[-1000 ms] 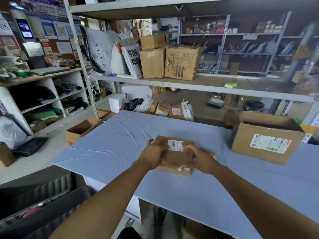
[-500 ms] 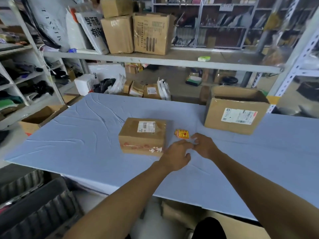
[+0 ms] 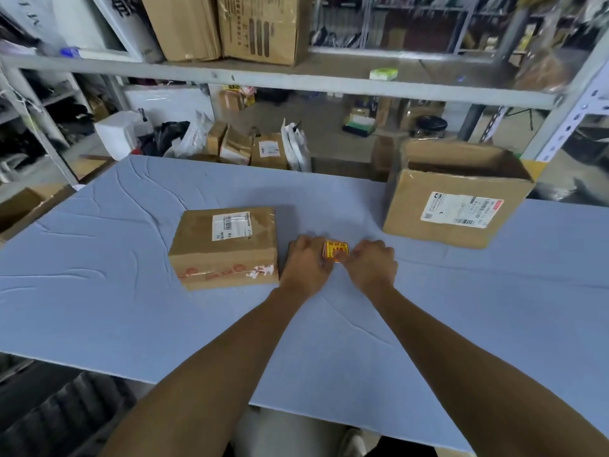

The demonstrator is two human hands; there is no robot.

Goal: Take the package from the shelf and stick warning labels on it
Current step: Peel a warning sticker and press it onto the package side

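Note:
A small brown cardboard package (image 3: 227,247) with a white shipping slip on top and red-printed tape on its front rests on the blue table (image 3: 131,318). Just to its right, both hands meet around a small yellow and red warning label (image 3: 336,250). My left hand (image 3: 306,265) pinches the label's left edge, close beside the package's right side. My right hand (image 3: 372,262) pinches its right lower corner. The label is lifted slightly off the table between the fingers.
A larger open cardboard box (image 3: 458,199) with a white label stands at the table's back right. Behind the table, a grey metal shelf (image 3: 296,80) carries big cartons; small parcels and bags lie below it. An open carton (image 3: 29,206) sits at the left.
Both hands let go of the package, which stays on the table, and moved right to the warning label. They now hold the label between them.

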